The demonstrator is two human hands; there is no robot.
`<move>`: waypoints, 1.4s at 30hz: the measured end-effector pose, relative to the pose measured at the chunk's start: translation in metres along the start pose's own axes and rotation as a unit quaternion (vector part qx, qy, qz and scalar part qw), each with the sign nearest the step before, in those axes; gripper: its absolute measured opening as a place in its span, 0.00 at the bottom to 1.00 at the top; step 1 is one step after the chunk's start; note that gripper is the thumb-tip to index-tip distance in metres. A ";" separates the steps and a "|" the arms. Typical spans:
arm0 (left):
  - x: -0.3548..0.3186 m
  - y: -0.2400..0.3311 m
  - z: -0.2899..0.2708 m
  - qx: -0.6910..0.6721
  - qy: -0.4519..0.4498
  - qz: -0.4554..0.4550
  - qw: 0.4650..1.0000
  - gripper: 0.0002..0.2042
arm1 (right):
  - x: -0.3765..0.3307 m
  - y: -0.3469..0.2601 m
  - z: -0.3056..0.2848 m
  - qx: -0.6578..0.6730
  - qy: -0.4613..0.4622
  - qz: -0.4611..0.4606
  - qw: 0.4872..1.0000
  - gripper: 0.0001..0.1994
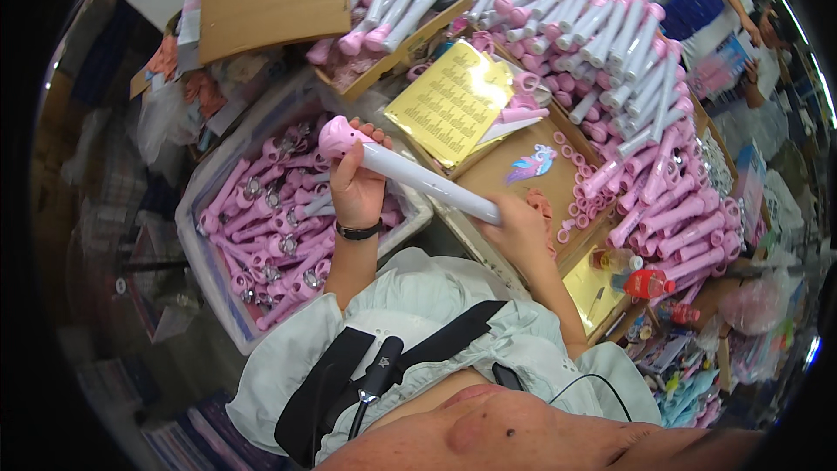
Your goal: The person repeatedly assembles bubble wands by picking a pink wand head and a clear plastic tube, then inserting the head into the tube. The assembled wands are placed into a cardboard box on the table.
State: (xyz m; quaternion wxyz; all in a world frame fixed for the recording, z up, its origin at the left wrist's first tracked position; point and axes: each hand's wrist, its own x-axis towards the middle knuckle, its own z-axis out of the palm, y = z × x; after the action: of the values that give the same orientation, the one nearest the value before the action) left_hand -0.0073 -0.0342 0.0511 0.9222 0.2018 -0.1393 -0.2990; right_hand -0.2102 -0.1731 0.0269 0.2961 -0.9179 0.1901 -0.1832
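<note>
A long white tube [427, 181] with a rounded pink end slants across in front of me, its pink end up and left. Just below that pink end, my left hand [357, 176] is closed around the tube, thumb on the near side. My right hand [516, 228] grips the plain lower end; its fingertips are partly hidden. Under my left forearm sits a pale plastic bin [202, 283] heaped with pink plastic parts [283, 244], some with shiny silvery pieces. Beyond my right hand, a cardboard tray [488, 176] holds small pink rings [571, 157] and a blue-and-pink sticker [532, 164].
Yellow printed sheets [453, 103] lie on the tray's far left edge. Stacked white-and-pink tubes [610, 30] fill the far right, with all-pink pieces [680, 227] nearer. A cardboard flap [275, 0] rises at the far left. Bottles [645, 283] stand at the right. Another person works far right.
</note>
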 end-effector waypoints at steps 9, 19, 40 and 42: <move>-0.011 0.003 -0.001 -0.091 0.016 -0.062 0.994 0.27 | -0.030 0.043 -0.026 0.413 0.012 0.226 0.882 0.19; -0.002 0.003 -0.029 -0.180 0.061 -0.093 0.977 0.25 | -0.025 0.041 -0.028 0.454 0.040 0.190 0.869 0.23; -0.020 -0.009 -0.001 -0.091 0.013 -0.057 0.994 0.28 | -0.035 0.043 0.030 0.582 0.229 0.255 0.737 0.16; -0.022 -0.010 0.004 -0.068 0.005 -0.056 0.996 0.28 | -0.037 0.048 0.037 0.561 0.247 0.278 0.740 0.16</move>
State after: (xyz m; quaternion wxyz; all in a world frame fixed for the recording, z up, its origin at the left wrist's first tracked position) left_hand -0.0307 -0.0290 0.0467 0.9166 0.1472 -0.1022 -0.3575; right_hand -0.2368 -0.1750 -0.0383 0.7375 -0.4149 0.3665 -0.3869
